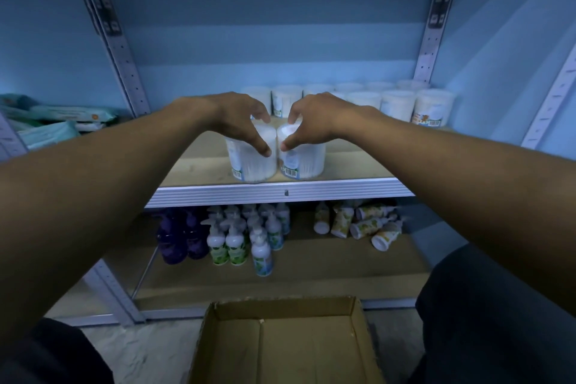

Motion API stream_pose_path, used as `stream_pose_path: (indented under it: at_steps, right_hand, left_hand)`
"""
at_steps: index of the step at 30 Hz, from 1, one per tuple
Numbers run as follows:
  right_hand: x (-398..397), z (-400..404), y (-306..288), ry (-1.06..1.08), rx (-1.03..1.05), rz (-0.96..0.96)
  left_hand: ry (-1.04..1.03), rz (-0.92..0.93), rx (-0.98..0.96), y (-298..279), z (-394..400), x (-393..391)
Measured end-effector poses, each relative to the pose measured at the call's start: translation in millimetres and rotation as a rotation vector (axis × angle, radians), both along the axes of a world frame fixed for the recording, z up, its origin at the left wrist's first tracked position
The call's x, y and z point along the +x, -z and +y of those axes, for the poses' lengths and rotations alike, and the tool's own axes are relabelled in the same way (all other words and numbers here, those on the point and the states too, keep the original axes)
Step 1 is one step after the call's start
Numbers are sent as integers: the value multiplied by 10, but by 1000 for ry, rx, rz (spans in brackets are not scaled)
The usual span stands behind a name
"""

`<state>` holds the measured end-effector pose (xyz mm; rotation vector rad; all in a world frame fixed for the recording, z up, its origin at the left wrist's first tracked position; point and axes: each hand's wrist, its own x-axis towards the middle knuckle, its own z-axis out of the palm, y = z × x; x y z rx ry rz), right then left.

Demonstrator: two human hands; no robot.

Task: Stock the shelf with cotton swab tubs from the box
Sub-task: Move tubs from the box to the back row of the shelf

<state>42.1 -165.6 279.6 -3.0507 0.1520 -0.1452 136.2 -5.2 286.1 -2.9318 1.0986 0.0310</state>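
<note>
Two clear cotton swab tubs stand side by side near the front edge of the wooden shelf point(358, 168). My left hand point(237, 118) grips the left tub point(249, 162) from above, fingers around its lid. My right hand point(314, 118) holds the right tub point(307, 162) the same way. Both tubs rest upright on the shelf board and touch each other. Several more tubs point(396, 104) stand in rows at the back of the same shelf, toward the right. The cardboard box point(280, 343) lies open on the floor below me, and I see no tubs in its visible part.
The lower shelf holds purple bottles point(177, 237), white pump bottles point(237, 237) and toppled tubes point(364, 224). Soft packs point(53, 121) lie on the neighbouring shelf at left. Perforated metal uprights point(121, 50) frame the bay. My dark-clothed knees flank the box.
</note>
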Motion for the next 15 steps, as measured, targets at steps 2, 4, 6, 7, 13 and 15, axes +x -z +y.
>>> stream_pose_path:
  at_steps: [2,4,6,7,13,15]
  right_hand:
    - [-22,-9,1,-12,30,-55]
    - [-29,-13,6,-27,53,-70]
    - [-29,-20,31,-29,68,-73]
    - [-26,-26,52,-25,73,-81]
    - [-9,-14,96,-20,99,-131]
    - [7,-11,74,-16,104,-124]
  left_hand:
    - [9,-4,-4,-22,24,-29]
    - [16,59,-39,-39,50,-44]
    - [30,108,-79,-41,76,-53]
    - [33,100,-87,-35,85,-54]
    - [39,70,-110,-1,91,-39]
    - [35,81,-112,-7,80,-25]
